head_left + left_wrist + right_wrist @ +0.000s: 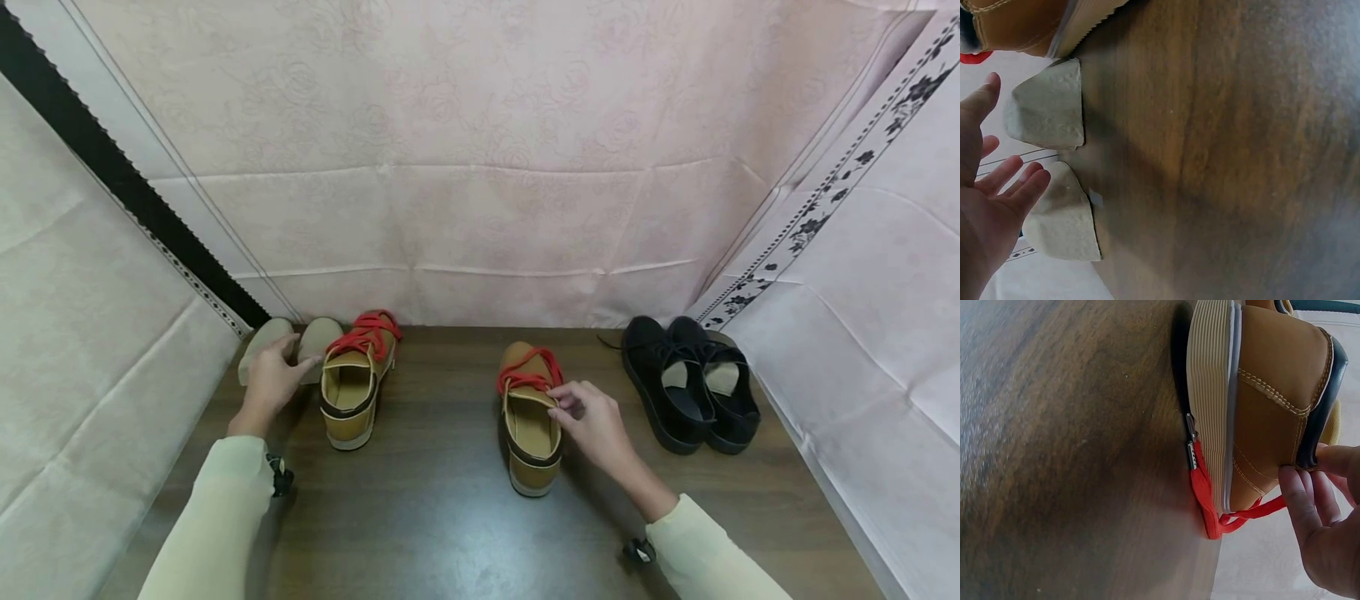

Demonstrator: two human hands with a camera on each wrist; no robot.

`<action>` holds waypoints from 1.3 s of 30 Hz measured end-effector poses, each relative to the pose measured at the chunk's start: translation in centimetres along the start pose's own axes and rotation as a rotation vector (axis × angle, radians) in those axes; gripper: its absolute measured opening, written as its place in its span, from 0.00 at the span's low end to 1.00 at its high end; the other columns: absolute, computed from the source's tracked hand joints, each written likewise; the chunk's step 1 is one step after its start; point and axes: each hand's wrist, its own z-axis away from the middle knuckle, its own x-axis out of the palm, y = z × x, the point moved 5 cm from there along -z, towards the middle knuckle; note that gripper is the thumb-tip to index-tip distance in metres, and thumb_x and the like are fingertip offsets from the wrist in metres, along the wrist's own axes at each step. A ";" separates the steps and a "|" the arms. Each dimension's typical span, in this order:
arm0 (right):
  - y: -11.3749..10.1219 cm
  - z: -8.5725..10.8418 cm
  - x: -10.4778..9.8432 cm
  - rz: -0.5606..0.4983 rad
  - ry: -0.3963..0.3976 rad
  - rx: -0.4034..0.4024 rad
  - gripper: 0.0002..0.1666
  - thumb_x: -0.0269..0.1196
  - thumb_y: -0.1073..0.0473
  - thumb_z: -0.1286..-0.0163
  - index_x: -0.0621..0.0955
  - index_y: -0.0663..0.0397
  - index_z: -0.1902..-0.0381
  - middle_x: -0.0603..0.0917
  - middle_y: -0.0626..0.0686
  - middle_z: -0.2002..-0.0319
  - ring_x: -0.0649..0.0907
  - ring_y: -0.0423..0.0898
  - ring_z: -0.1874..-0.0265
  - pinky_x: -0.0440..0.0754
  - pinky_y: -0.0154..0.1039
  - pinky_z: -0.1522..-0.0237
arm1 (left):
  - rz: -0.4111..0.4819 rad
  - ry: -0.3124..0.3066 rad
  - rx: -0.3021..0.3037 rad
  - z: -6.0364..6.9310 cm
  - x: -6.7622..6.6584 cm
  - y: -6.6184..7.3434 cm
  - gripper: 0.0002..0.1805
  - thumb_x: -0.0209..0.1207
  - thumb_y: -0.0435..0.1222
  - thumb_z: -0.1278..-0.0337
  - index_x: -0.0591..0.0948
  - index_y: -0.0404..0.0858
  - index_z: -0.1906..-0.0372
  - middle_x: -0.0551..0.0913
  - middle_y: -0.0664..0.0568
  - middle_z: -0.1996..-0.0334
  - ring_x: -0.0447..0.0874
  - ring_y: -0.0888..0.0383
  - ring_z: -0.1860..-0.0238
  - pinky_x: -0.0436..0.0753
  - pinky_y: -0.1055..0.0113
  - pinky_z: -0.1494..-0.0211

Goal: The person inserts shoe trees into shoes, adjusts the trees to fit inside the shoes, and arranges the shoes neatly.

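Right fingers (1300,503) pinch a tan shoe's (1279,350) collar (1327,387), its lace tips (1192,456) visible only from that wrist; from above, my spread left fingers (1025,194) partly hide beige slippers (1050,106).

Even, moderate light — pale glare on the brown floor (450,517); soft shadows; wrist views grainier

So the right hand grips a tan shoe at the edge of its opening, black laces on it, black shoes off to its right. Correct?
Not the laces: they're red, as the head view shows. The rest holds: right hand gripping the tan shoe at its opening's edge, black shoes to its right.
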 end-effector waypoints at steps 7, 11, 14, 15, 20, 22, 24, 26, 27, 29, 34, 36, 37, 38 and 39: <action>0.0 0.1 0.0 -0.003 0.001 -0.003 0.14 0.77 0.63 0.39 0.88 0.49 0.56 0.82 0.49 0.67 0.83 0.41 0.69 0.85 0.33 0.64 | -0.001 0.005 -0.010 -0.3 0.7 -0.5 0.33 0.70 0.40 0.38 0.75 0.24 0.35 0.79 0.26 0.41 0.73 0.29 0.38 0.71 0.33 0.35; 0.0 0.1 0.0 -0.007 0.006 -0.009 0.14 0.77 0.63 0.40 0.88 0.49 0.56 0.81 0.48 0.67 0.83 0.41 0.69 0.85 0.33 0.64 | -0.001 -0.013 -0.048 -0.4 1.1 -0.8 0.34 0.69 0.41 0.37 0.74 0.24 0.34 0.77 0.25 0.39 0.72 0.29 0.37 0.71 0.34 0.34; 0.0 0.1 0.0 -0.007 0.008 -0.015 0.14 0.77 0.64 0.40 0.88 0.49 0.57 0.81 0.48 0.67 0.83 0.41 0.69 0.85 0.33 0.64 | 0.001 -0.019 -0.072 -0.4 1.4 -1.0 0.33 0.68 0.41 0.36 0.74 0.24 0.34 0.77 0.25 0.39 0.71 0.29 0.37 0.70 0.34 0.35; 0.0 0.1 0.0 -0.006 0.009 -0.016 0.14 0.77 0.64 0.40 0.88 0.49 0.57 0.81 0.48 0.67 0.83 0.41 0.69 0.85 0.33 0.64 | 0.005 -0.016 -0.076 -0.4 1.4 -1.1 0.33 0.68 0.41 0.36 0.74 0.24 0.35 0.77 0.25 0.39 0.70 0.29 0.37 0.69 0.34 0.34; 0.0 0.1 -0.1 -0.002 0.009 -0.013 0.13 0.77 0.63 0.40 0.88 0.49 0.57 0.82 0.48 0.67 0.83 0.41 0.69 0.85 0.33 0.64 | 0.031 0.008 -0.090 -0.2 1.6 -1.3 0.30 0.69 0.40 0.38 0.76 0.25 0.38 0.78 0.26 0.43 0.71 0.30 0.39 0.70 0.35 0.36; 0.0 0.1 0.0 0.001 0.008 -0.009 0.14 0.77 0.63 0.40 0.88 0.49 0.57 0.82 0.48 0.67 0.83 0.41 0.69 0.85 0.33 0.64 | 0.040 0.010 -0.092 0.0 1.8 -1.4 0.30 0.69 0.39 0.39 0.76 0.25 0.39 0.78 0.27 0.44 0.71 0.31 0.40 0.71 0.36 0.37; 0.0 0.1 0.0 0.004 0.005 -0.005 0.14 0.77 0.63 0.40 0.88 0.49 0.57 0.82 0.48 0.67 0.83 0.41 0.69 0.85 0.33 0.64 | 0.049 0.010 -0.100 0.1 1.8 -1.4 0.29 0.69 0.39 0.38 0.76 0.25 0.39 0.78 0.28 0.46 0.71 0.32 0.42 0.72 0.37 0.39; 0.0 0.1 0.0 0.006 0.004 -0.003 0.14 0.77 0.63 0.40 0.88 0.48 0.56 0.82 0.48 0.67 0.83 0.41 0.69 0.85 0.33 0.64 | 0.056 0.016 -0.110 0.2 1.8 -1.3 0.29 0.69 0.39 0.38 0.76 0.26 0.39 0.78 0.28 0.47 0.71 0.33 0.43 0.72 0.38 0.40; 0.0 0.1 0.0 0.006 0.005 -0.004 0.14 0.77 0.63 0.40 0.88 0.48 0.56 0.82 0.48 0.67 0.82 0.41 0.69 0.85 0.33 0.64 | 0.059 0.020 -0.115 0.3 1.8 -1.3 0.28 0.69 0.39 0.38 0.77 0.26 0.39 0.78 0.29 0.48 0.70 0.34 0.43 0.72 0.38 0.41; 0.0 0.1 0.0 0.004 0.005 -0.004 0.13 0.77 0.63 0.39 0.88 0.48 0.56 0.82 0.48 0.67 0.83 0.41 0.69 0.85 0.33 0.64 | 0.062 0.036 -0.120 0.3 1.7 -1.2 0.28 0.69 0.39 0.39 0.77 0.26 0.39 0.78 0.31 0.50 0.70 0.35 0.45 0.71 0.39 0.42; 0.0 0.1 0.1 0.004 0.006 -0.005 0.13 0.77 0.62 0.39 0.88 0.48 0.56 0.82 0.48 0.67 0.82 0.40 0.69 0.85 0.33 0.64 | 0.048 0.087 -0.104 0.4 1.6 -1.1 0.27 0.71 0.38 0.41 0.79 0.27 0.41 0.78 0.34 0.59 0.70 0.37 0.51 0.70 0.40 0.46; 0.0 0.1 0.1 0.008 0.006 -0.005 0.13 0.77 0.62 0.39 0.88 0.48 0.56 0.81 0.48 0.67 0.82 0.40 0.69 0.85 0.33 0.64 | 0.041 0.106 -0.097 0.4 1.6 -1.1 0.27 0.72 0.38 0.42 0.80 0.28 0.42 0.79 0.34 0.61 0.71 0.38 0.52 0.70 0.39 0.46; 0.0 0.1 0.1 0.008 0.007 -0.005 0.13 0.77 0.62 0.39 0.88 0.48 0.56 0.82 0.48 0.67 0.82 0.40 0.69 0.85 0.33 0.64 | 0.039 0.114 -0.097 0.4 1.6 -1.1 0.27 0.72 0.39 0.42 0.80 0.28 0.42 0.79 0.34 0.62 0.71 0.37 0.52 0.70 0.39 0.46; 0.0 0.1 0.0 0.009 0.008 -0.005 0.13 0.77 0.62 0.39 0.88 0.48 0.56 0.82 0.48 0.67 0.82 0.40 0.69 0.85 0.33 0.64 | 0.039 0.122 -0.096 0.4 1.6 -1.1 0.27 0.73 0.39 0.43 0.81 0.28 0.42 0.80 0.33 0.62 0.72 0.37 0.52 0.70 0.38 0.45; 0.0 0.1 0.0 0.010 0.009 -0.005 0.13 0.77 0.62 0.39 0.88 0.48 0.56 0.82 0.48 0.67 0.82 0.40 0.69 0.85 0.33 0.64 | 0.038 0.128 -0.098 0.4 1.6 -1.1 0.27 0.73 0.39 0.43 0.81 0.28 0.42 0.80 0.33 0.62 0.72 0.37 0.51 0.70 0.37 0.44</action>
